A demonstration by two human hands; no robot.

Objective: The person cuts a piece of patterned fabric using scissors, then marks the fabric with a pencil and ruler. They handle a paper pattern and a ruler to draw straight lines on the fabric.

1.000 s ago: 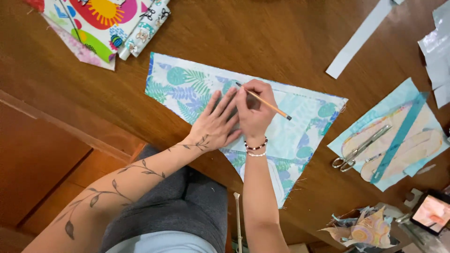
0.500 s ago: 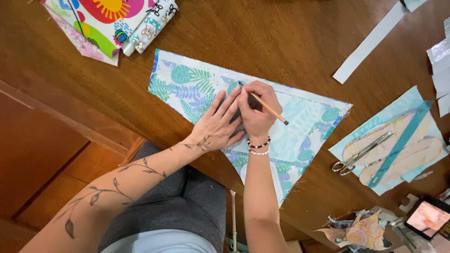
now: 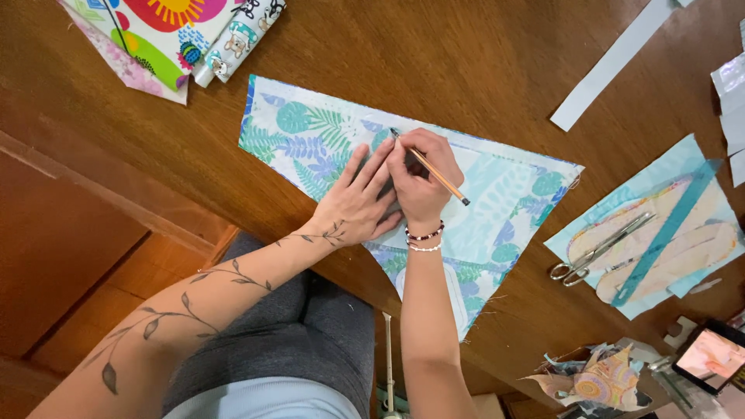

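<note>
A triangular piece of pale fabric with a teal and blue leaf print lies on the brown wooden table. My left hand presses flat on the fabric, fingers spread. Right beside it, my right hand grips a yellow pencil whose tip touches the fabric near the upper edge. Bead bracelets circle my right wrist. What lies under the two hands is hidden.
Bright patterned fabrics and a rolled print lie at the top left. On the right, scissors and a teal ruler rest on pale blue fabric. A pale strip lies at the top right. Scraps and a phone sit bottom right.
The hands stay together on the leaf-print fabric; the pencil has shifted only slightly. The view has drifted a little.
</note>
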